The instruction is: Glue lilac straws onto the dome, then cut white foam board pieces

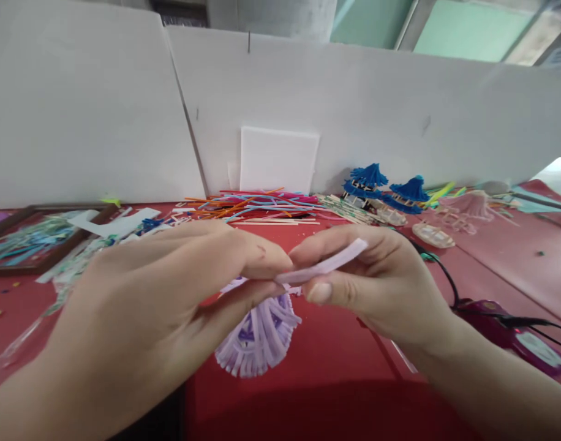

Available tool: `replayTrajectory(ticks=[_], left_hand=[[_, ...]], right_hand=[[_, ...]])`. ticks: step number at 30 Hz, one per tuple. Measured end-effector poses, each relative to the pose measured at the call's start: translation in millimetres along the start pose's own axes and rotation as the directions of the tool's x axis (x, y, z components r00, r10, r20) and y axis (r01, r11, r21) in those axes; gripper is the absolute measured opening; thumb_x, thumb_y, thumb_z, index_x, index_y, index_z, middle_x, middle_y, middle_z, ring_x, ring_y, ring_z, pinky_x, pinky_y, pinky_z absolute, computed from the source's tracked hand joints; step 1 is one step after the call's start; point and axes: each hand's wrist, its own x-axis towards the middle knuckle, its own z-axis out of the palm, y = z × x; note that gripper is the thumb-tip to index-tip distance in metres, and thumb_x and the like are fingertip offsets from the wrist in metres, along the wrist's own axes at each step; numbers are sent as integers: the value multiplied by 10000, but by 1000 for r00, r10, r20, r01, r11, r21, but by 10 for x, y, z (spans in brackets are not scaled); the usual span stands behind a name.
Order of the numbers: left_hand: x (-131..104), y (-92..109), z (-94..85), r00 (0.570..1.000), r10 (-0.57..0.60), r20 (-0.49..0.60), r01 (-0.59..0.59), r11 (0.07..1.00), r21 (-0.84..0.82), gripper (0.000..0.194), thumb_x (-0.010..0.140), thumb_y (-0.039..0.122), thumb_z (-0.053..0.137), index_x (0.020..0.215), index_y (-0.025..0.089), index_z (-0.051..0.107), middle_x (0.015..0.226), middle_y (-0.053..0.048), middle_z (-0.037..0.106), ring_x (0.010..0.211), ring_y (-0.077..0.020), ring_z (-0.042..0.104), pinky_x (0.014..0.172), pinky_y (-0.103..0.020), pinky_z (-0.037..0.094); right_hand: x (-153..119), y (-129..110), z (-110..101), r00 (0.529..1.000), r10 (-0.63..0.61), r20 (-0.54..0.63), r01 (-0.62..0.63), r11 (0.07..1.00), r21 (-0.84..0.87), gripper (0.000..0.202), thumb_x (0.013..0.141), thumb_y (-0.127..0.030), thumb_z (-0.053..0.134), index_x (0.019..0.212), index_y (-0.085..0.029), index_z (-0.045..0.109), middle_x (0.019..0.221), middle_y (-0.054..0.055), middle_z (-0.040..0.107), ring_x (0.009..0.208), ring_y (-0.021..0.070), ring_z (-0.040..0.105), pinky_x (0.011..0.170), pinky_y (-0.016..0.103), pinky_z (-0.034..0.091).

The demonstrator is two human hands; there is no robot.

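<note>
A pale lavender paper or foam strip [329,264] stretches between my two hands above the table. My left hand [188,282] pinches its left end between thumb and forefinger. With thumb and fingers, my right hand [372,275] grips the strip farther along, and its free end points up to the right. Below and behind my left fingers is a rounded purple piece [257,343] with a fringe of lavender strips. Its upper part is hidden, and I cannot tell whether it rests on the table or hangs from my left hand.
Coloured strips [271,205] lie along the back of the red table [354,398]. Small blue roofed models [370,177] and a pink one [468,205] stand at the back right. A brown frame [41,266] with scraps lies left; a magenta device [514,337] with black cables lies right.
</note>
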Motion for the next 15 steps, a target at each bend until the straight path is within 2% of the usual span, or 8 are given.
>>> replayTrajectory(ticks=[1, 3, 6, 11, 15], left_hand=[[36, 81, -42, 992, 123, 37, -124, 992, 32, 63, 813, 354, 651, 852, 397, 675, 730, 103, 683, 649, -133, 648, 580, -253, 511], [84, 161, -88, 977, 198, 83, -203, 977, 57, 57, 845, 328, 620, 860, 370, 657, 740, 100, 686, 654, -132, 646, 570, -248, 506], [91, 107, -82, 957, 247, 150, -249, 969, -8, 84, 855, 285, 601, 853, 347, 658, 765, 77, 686, 695, -144, 646, 589, -255, 514], [80, 19, -47, 951, 239, 195, -227, 970, -83, 113, 846, 260, 604, 845, 349, 674, 796, 39, 673, 741, -164, 628, 622, -275, 513], [109, 33, -57, 948, 204, 246, -201, 979, -40, 143, 860, 270, 563, 750, 323, 637, 772, 15, 620, 710, -166, 589, 617, -272, 484]], right_hand=[[11, 30, 24, 1000, -7, -12, 7, 999, 35, 201, 713, -121, 768, 869, -240, 724, 810, -24, 742, 711, 129, 702, 588, 214, 597], [20, 71, 51, 1000, 2, 2, -2, 998, 64, 251, 696, -73, 765, 881, -240, 731, 794, -31, 740, 710, 127, 703, 593, 211, 600], [15, 94, 48, 1000, -19, 17, 18, 999, 42, 293, 672, -28, 765, 887, -226, 739, 787, -30, 729, 686, 108, 687, 601, 196, 592], [-7, 83, 2, 997, -72, 22, 74, 994, -75, 212, 685, -39, 763, 815, -203, 729, 758, -10, 707, 679, 108, 658, 619, 220, 574], [-17, 83, -29, 988, -95, 120, 111, 985, -133, 168, 697, -52, 766, 776, -180, 693, 762, 1, 691, 723, 126, 653, 679, 269, 565]])
